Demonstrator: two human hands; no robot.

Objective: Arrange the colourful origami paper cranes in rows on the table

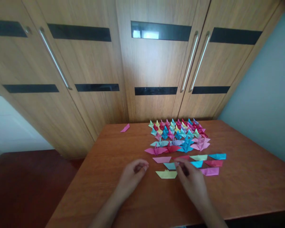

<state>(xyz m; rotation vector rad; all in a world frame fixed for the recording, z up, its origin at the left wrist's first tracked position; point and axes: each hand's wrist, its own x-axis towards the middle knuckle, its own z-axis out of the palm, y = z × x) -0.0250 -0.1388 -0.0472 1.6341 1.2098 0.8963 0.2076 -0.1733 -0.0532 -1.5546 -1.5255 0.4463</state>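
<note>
My left hand point(134, 174) is above the table, left of the folded papers, its fingers curled toward the thumb with nothing visible in them. My right hand point(192, 180) is over the front rows of flat folded papers, thumb and fingers drawn together. Its fingertips are beside the right end of a pale yellow folded paper point(165, 174) and over a light teal one point(169, 166); whether they grip anything is hidden. Close by lie a pink folded paper point(161, 160), a magenta one point(210, 171) and a dark red one point(214, 163). Behind them stand paper cranes with spread wings, including a blue crane point(186, 145).
Several rows of small colourful paper cranes point(178, 129) fill the back of the wooden table point(114, 148). A single pink folded paper point(125, 128) lies at the back left. Wooden cabinet doors point(154, 69) rise directly behind the table, with a wall point(263, 104) to the right.
</note>
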